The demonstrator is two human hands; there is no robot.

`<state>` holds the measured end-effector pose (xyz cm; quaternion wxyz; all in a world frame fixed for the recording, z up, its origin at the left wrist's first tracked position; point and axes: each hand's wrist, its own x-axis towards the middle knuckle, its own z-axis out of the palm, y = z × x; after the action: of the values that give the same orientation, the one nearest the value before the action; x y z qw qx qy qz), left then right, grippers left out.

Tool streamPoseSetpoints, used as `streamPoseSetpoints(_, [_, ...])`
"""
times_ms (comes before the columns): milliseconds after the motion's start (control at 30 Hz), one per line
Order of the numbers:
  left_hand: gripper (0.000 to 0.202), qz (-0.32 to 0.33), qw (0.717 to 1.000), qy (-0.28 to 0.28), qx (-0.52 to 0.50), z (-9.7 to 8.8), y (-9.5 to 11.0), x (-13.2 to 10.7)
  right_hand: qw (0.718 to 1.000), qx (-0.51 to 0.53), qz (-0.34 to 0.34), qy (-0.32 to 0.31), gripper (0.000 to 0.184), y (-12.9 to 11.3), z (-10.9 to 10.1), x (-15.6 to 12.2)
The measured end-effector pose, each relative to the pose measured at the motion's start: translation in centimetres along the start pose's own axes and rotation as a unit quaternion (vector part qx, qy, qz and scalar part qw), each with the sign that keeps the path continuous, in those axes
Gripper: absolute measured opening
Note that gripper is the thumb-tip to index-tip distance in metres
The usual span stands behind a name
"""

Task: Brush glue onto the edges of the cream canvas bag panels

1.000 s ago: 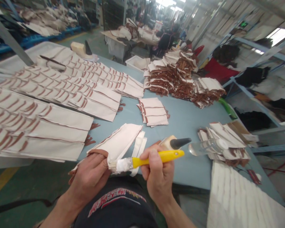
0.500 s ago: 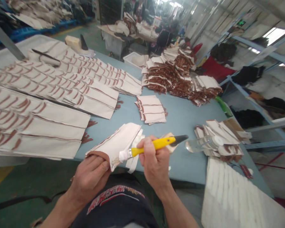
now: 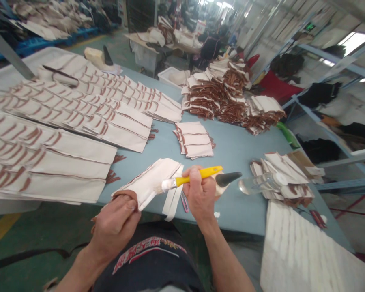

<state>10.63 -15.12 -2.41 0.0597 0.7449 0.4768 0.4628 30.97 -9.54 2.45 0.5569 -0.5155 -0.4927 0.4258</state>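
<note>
Worktable, blue-grey, beneath cream fabric piece with brown trim. Overlapping fabric rows left of fabric piece. Left hand closed on its near, trimmed end. Right hand gripping yellow-handled paintbrush, bristles at fabric piece's right edge; contact unclear.

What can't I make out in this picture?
All in the head view:
Left hand: fingers partly hidden by the brown-edged cloth.
Pale block behind the right hand: partly covered by that hand.
White ribbed sheet: cut off by the bottom edge.
Distant white sign: too small to read.
</note>
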Motion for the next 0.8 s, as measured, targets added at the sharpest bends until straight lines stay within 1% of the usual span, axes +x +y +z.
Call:
streamPoseSetpoints(67, [0.031, -0.108, 0.993, -0.022, -0.038, -0.2, 0.3, 0.3, 0.999, 0.041, 0.007, 0.029, 0.045, 0.0, -0.6, 0.2])
streamPoseSetpoints(100, [0.03, -0.167, 0.983, -0.039, -0.058, -0.4, 0.5, 0.6, 0.997, 0.063, 0.003, 0.036, 0.045, -0.2, -0.8, 0.0])
streamPoseSetpoints(167, [0.031, -0.273, 0.954, -0.06, -0.106, -0.8, 0.7, 1.4, 0.995, 0.086, -0.034, 0.031, 0.044, -0.5, -1.0, -0.7])
streamPoseSetpoints(200, [0.032, -0.312, 0.938, -0.062, -0.139, -1.0, 0.8, 1.8, 0.993, 0.095, -0.062, 0.022, 0.044, -0.7, -0.8, -1.2])
streamPoseSetpoints(267, [0.029, -0.369, 0.9, -0.07, -0.222, -1.3, 0.9, 2.4, 0.987, 0.098, -0.124, -0.004, 0.042, -0.6, -0.2, -1.9])
streamPoseSetpoints(300, [0.025, -0.395, 0.875, -0.08, -0.269, -1.3, 1.0, 2.5, 0.984, 0.088, -0.157, -0.014, 0.04, -0.4, 0.2, -2.1])
streamPoseSetpoints(367, [0.014, -0.442, 0.815, -0.105, -0.361, -1.3, 1.2, 2.4, 0.975, 0.042, -0.217, -0.034, 0.038, 0.2, 0.8, -2.0])
streamPoseSetpoints(400, [0.013, -0.462, 0.784, -0.113, -0.399, -1.3, 1.4, 2.3, 0.969, 0.013, -0.244, -0.043, 0.038, 0.5, 0.9, -1.8])
streamPoseSetpoints(467, [0.02, -0.495, 0.73, -0.106, -0.459, -1.1, 1.9, 2.1, 0.957, -0.031, -0.285, -0.051, 0.036, 1.0, 0.7, -1.5])
streamPoseSetpoints(533, [0.028, -0.518, 0.691, -0.088, -0.497, -1.1, 2.5, 2.3, 0.951, -0.035, -0.305, -0.04, 0.03, 1.1, 0.1, -1.4])
streamPoseSetpoints(567, [0.03, -0.526, 0.677, -0.081, -0.508, -1.1, 2.8, 2.5, 0.95, -0.029, -0.31, -0.031, 0.028, 0.9, -0.2, -1.4])
streamPoseSetpoints(633, [0.031, -0.53, 0.662, -0.08, -0.523, -1.2, 3.2, 3.0, 0.948, -0.022, -0.316, -0.027, 0.025, 0.4, -0.6, -1.5])
streamPoseSetpoints(767, [0.031, -0.528, 0.652, -0.079, -0.539, -1.5, 3.6, 3.6, 0.939, -0.036, -0.329, -0.091, 0.03, -0.5, -0.4, -1.2])
streamPoseSetpoints(800, [0.031, -0.53, 0.648, -0.078, -0.542, -1.6, 3.7, 3.6, 0.94, -0.034, -0.325, -0.097, 0.029, -0.6, -0.3, -1.0])
